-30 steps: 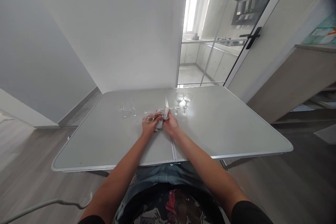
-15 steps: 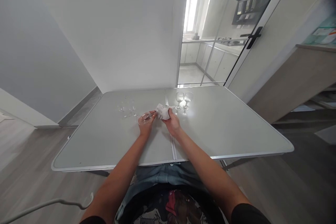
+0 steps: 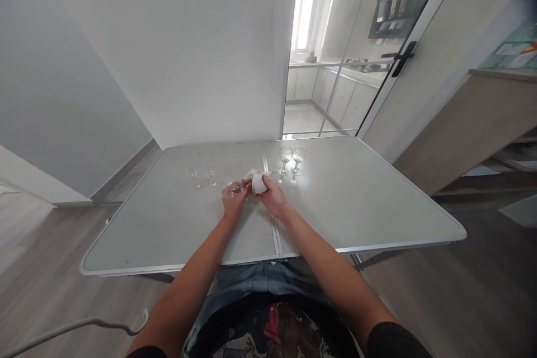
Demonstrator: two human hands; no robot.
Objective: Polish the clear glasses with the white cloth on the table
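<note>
A clear stemmed glass (image 3: pixel 232 188) lies on its side in my left hand (image 3: pixel 235 201), its bowl toward the left. My left fingers are closed round it near the stem. My right hand (image 3: pixel 272 197) is closed on a white cloth (image 3: pixel 259 183), which is bunched at the stem end of the glass and hides its foot. Both hands are close together above the middle of the table, near its seam. Two upright stemmed glasses, one on the left (image 3: pixel 286 160) and one on the right (image 3: pixel 299 160), stand just beyond my right hand.
Several clear glasses (image 3: pixel 202 174) stand on the left half of the grey table (image 3: pixel 168 229). A white wall (image 3: pixel 210 67) rises behind it. To the right is a glass door with a black handle (image 3: pixel 403 59), and beside it a shelf unit (image 3: pixel 474 117).
My right hand has shifted slightly left and turned with the cloth, which is now bunched smaller against the stem end. My left hand keeps its hold on the glass.
</note>
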